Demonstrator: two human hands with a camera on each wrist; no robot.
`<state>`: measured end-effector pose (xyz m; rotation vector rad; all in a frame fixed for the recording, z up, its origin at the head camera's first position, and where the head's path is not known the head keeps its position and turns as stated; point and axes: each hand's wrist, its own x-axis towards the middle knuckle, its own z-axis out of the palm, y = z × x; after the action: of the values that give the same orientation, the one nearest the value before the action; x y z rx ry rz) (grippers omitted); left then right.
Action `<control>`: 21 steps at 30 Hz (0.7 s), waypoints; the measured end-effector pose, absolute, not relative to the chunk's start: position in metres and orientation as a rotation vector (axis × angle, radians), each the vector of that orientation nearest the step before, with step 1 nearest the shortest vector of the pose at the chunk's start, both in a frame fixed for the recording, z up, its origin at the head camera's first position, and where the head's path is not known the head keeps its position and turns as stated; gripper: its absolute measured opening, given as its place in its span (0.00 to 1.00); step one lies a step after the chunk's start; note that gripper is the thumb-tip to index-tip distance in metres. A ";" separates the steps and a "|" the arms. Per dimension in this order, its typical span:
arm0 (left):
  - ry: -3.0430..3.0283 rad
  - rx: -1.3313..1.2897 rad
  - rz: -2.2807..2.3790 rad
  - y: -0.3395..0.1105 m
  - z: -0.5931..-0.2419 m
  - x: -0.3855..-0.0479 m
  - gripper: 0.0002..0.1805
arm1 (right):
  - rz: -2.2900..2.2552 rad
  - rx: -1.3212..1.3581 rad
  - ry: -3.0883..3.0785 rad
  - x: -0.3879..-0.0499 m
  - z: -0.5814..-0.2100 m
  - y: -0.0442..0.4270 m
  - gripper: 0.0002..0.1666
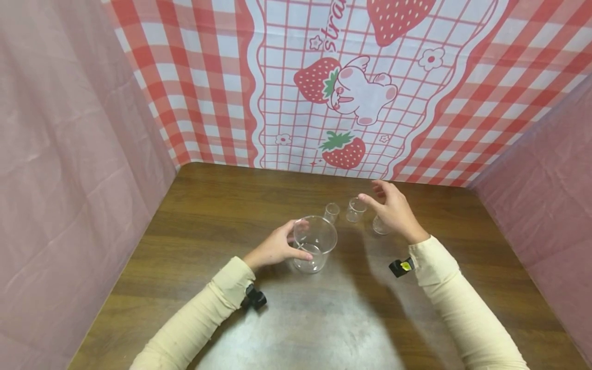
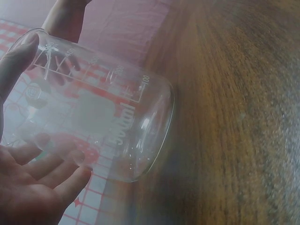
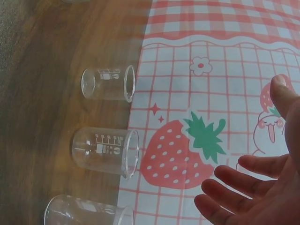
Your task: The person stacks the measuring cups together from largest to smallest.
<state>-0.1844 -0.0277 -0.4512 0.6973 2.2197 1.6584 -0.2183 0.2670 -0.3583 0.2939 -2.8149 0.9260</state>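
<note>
My left hand (image 1: 277, 245) holds a large clear glass beaker (image 1: 314, 246) from the left, thumb in front and fingers round its far side. In the left wrist view, the beaker (image 2: 140, 126) has white graduations and a "500ml" mark. My right hand (image 1: 393, 210) hovers at the back right, fingers spread and nothing in it. Close to it stand three smaller beakers: the smallest (image 1: 331, 212), a middle one (image 1: 355, 210) and a bigger one (image 1: 380, 226) partly hidden under the hand. The right wrist view shows the middle beaker (image 3: 105, 151) upright, with white markings.
The wooden table (image 1: 222, 200) carries all the glassware. A checked strawberry cloth (image 1: 287, 103) hangs along its back edge. Pink curtains (image 1: 69, 180) close in the left and right sides. Dark camera mounts (image 1: 254, 298) sit on both wrists.
</note>
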 end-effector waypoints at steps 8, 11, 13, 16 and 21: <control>2.218 0.697 1.665 -0.028 -0.450 -0.185 0.47 | 0.911 0.243 -2.864 -0.219 -0.349 0.273 0.40; 2.219 0.697 1.671 -0.028 -0.449 -0.185 0.47 | 0.877 0.238 -2.871 -0.221 -0.346 0.274 0.41; 2.218 0.706 1.671 -0.029 -0.449 -0.185 0.46 | 0.856 0.230 -2.875 -0.221 -0.345 0.276 0.41; 2.214 0.709 1.665 -0.029 -0.448 -0.185 0.46 | 0.840 0.211 -2.886 -0.221 -0.346 0.280 0.41; 2.215 0.703 1.655 -0.028 -0.450 -0.184 0.47 | 0.830 0.170 -2.917 -0.223 -0.352 0.287 0.43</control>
<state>-0.1844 -0.0279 -0.4496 0.7028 2.2154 1.6553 -0.2234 0.2870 -0.3524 0.1701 -2.9174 0.8297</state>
